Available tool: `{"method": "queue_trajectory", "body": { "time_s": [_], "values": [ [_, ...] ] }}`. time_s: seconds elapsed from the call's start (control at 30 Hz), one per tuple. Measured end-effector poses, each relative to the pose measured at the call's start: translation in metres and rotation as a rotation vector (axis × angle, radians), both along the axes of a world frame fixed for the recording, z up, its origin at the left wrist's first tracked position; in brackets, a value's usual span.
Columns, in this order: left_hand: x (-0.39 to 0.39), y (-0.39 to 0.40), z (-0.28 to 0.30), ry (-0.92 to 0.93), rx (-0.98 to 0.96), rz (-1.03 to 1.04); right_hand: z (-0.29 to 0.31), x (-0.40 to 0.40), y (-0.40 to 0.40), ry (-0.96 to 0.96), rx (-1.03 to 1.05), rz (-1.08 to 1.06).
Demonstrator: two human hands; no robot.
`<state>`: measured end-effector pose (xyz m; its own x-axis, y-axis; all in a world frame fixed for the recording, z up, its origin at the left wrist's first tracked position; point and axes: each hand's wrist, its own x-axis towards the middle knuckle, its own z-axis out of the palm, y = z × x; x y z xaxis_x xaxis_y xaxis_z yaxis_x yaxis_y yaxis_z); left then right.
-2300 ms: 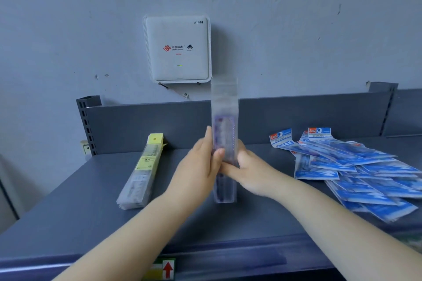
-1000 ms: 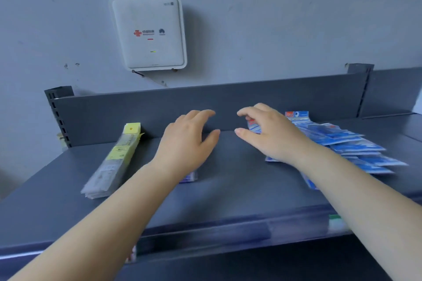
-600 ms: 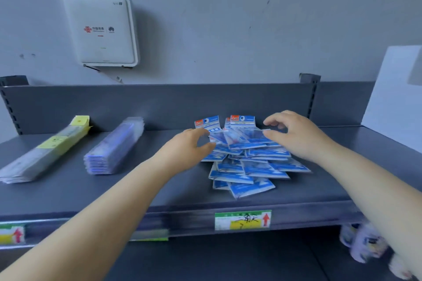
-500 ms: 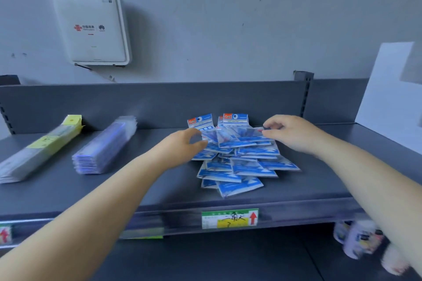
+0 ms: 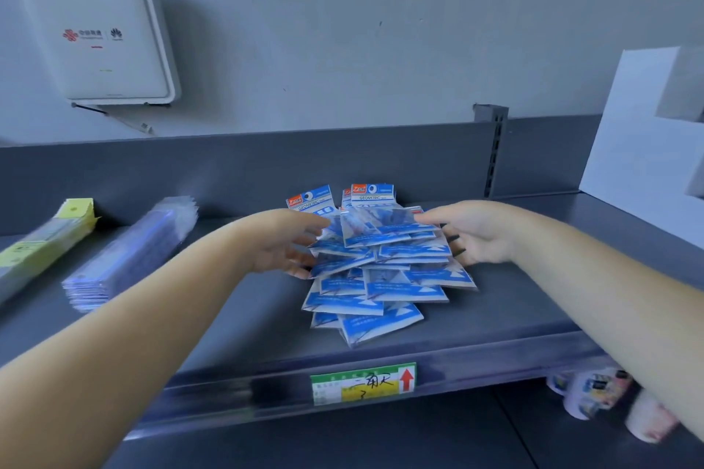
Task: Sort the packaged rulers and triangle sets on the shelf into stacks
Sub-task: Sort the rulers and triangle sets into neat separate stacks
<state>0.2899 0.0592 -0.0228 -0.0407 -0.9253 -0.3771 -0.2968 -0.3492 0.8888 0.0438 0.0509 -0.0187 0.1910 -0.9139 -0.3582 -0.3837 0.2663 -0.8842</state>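
Note:
A loose pile of blue and white triangle-set packets (image 5: 381, 274) lies fanned out in the middle of the grey shelf (image 5: 244, 316). My left hand (image 5: 282, 244) touches the pile's left edge with spread fingers. My right hand (image 5: 476, 232) touches its right edge, thumb over the top packets. On the left lie a neat stack of purple-tinted packaged rulers (image 5: 129, 251) and a stack of yellow-labelled packaged rulers (image 5: 42, 244).
The shelf's grey back panel (image 5: 266, 164) stands behind the piles. A white router box (image 5: 95, 38) hangs on the wall above. A white board (image 5: 647, 148) leans at the right. A green and yellow price label (image 5: 362, 383) sits on the front rail. Patterned cups (image 5: 594, 396) stand below right.
Both hands let go of the purple ruler stack, now lying on the shelf, and moved right to the blue packet pile. They have closed in on its two sides.

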Motion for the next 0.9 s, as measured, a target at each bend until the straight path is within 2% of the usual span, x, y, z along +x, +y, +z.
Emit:
{"method": "queue_trajectory", "body": {
  "time_s": [0.07, 0.17, 0.27, 0.43, 0.5, 0.57, 0.7, 0.9],
  "values": [
    [0.004, -0.004, 0.001, -0.014, 0.027, -0.029, 0.003, 0.003, -0.001, 0.048, -0.006, 0.003],
    [0.017, -0.007, 0.008, 0.070, 0.074, -0.011, 0.013, -0.002, -0.007, 0.118, 0.002, 0.018],
    [0.020, -0.011, 0.009, 0.050, 0.023, 0.045, 0.014, 0.000, -0.016, 0.220, -0.103, 0.000],
    [-0.012, -0.026, -0.004, -0.282, -0.133, 0.083, -0.002, 0.022, -0.028, 0.286, -0.162, -0.056],
    [-0.021, -0.031, -0.010, -0.528, -0.175, 0.021, 0.000, 0.021, -0.027, 0.244, -0.118, -0.074],
    [-0.025, -0.034, -0.013, -0.613, -0.229, -0.044, 0.006, 0.014, -0.021, 0.219, -0.068, -0.034],
    [-0.018, -0.033, -0.012, -0.503, -0.275, -0.117, 0.009, 0.000, -0.008, 0.174, -0.017, 0.039],
    [-0.017, -0.014, -0.006, -0.333, -0.226, -0.259, 0.005, -0.002, 0.005, 0.110, -0.040, 0.006]
  ]
}}
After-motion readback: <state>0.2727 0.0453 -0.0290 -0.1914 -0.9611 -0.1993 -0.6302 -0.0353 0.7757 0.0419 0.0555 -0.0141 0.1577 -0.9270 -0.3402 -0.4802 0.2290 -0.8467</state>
